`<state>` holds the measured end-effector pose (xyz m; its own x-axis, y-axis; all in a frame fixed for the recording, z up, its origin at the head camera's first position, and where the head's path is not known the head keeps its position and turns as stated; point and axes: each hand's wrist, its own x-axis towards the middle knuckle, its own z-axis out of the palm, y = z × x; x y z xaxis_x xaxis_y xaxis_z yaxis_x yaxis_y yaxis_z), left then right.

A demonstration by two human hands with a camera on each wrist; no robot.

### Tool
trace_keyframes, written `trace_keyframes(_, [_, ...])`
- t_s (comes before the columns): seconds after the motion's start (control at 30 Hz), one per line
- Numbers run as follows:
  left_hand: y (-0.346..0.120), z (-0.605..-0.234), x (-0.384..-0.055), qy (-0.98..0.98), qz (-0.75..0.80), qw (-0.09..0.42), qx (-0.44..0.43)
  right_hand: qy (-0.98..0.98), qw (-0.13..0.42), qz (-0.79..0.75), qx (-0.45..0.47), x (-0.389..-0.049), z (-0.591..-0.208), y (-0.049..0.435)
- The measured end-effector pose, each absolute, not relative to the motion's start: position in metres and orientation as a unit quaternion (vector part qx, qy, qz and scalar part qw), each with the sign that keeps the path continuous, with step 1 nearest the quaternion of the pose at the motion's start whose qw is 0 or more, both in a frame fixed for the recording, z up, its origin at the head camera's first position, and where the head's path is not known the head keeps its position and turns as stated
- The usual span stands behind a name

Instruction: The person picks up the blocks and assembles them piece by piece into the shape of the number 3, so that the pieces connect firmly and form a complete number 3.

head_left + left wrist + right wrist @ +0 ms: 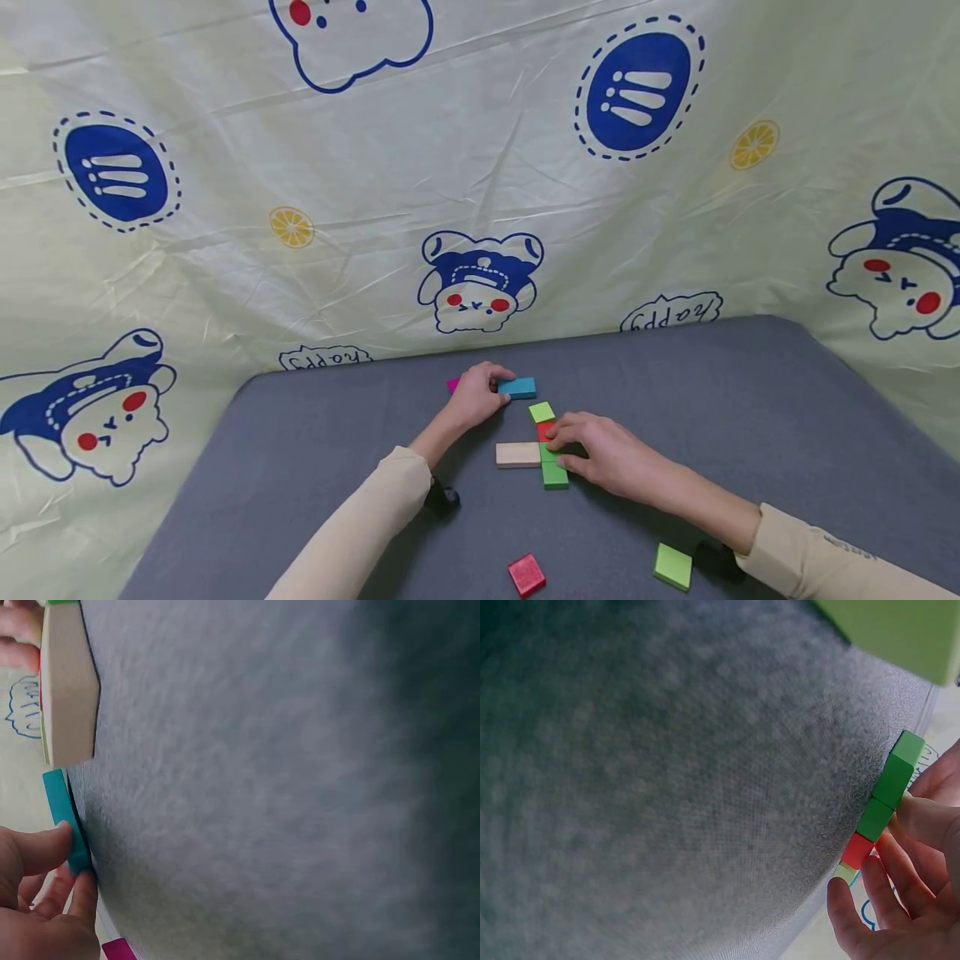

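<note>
My left hand [478,396] pinches a blue rectangular block [521,388] between thumb and fingers at the far side of the table; the left wrist view shows the thumb on one side of this block [57,796]. My right hand [615,457] rests against the right side of a short row of blocks. Its thumb touches a green block [875,819], and its fingertips are at a red block [543,431]. A light green block [542,412] forms the row's far end, a second green block [555,476] the near end. A plain wooden block [517,455] abuts the row's left side.
Beyond the left hand a magenta block [452,384] is partly hidden. Nearer the front lie a red block [527,575] and a light green block [672,567], the latter beside the right sleeve. A printed curtain [480,167] hangs behind the grey table [300,467].
</note>
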<state>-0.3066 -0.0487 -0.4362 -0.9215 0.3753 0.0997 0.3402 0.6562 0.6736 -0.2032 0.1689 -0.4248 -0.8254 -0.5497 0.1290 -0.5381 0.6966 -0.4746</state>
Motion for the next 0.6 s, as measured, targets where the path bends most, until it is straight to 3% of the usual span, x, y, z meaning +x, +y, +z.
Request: trace_keyframes(0.6, [-0.06, -0.438, -0.292, 0.904, 0.367, 0.022, 0.219, 0.921, 0.023, -0.259, -0.29, -0.202, -0.423, 0.169])
